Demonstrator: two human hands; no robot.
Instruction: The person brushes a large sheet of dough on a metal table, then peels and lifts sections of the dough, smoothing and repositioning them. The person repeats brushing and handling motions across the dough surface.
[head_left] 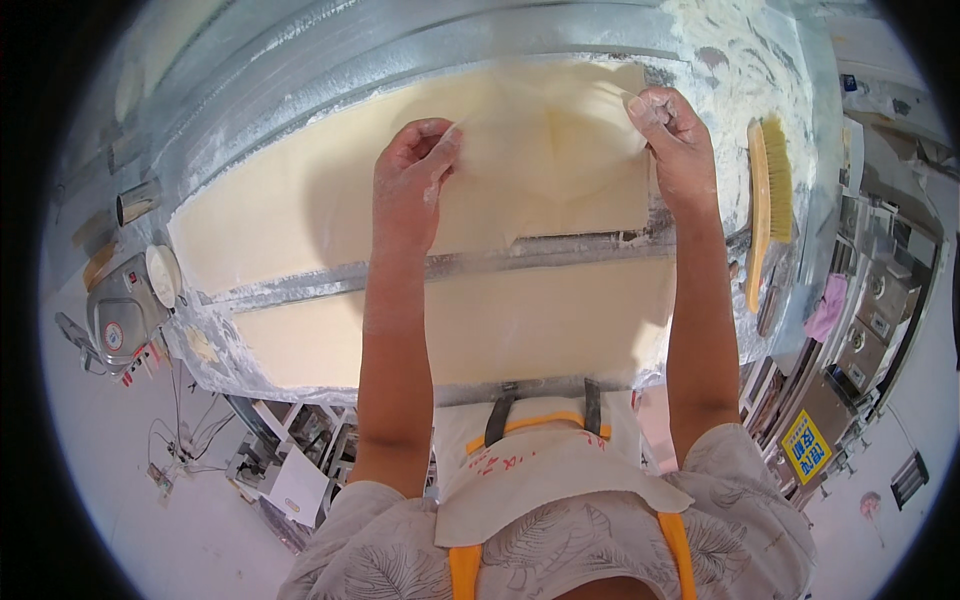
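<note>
Both hands are raised over a floured metal worktop, holding a thin, translucent sheet of dough [545, 140]. My left hand [415, 170] pinches its left corner, and my right hand [672, 140] grips the right corner with curled fingers. Behind it lies a long pale dough strip [260, 215], partly hidden by the lifted sheet and its shadow. A second strip [530, 325] stretches along the near edge, separated from the far one by a bare metal band.
A wooden long-bristled brush [770, 190] lies at the right beside flour dust. At the left are a steel cup [138, 203], a white round dish [163, 275] and a metal appliance [130, 315]. Steel equipment [870, 320] and a pink cloth [827, 305] are beyond the right edge.
</note>
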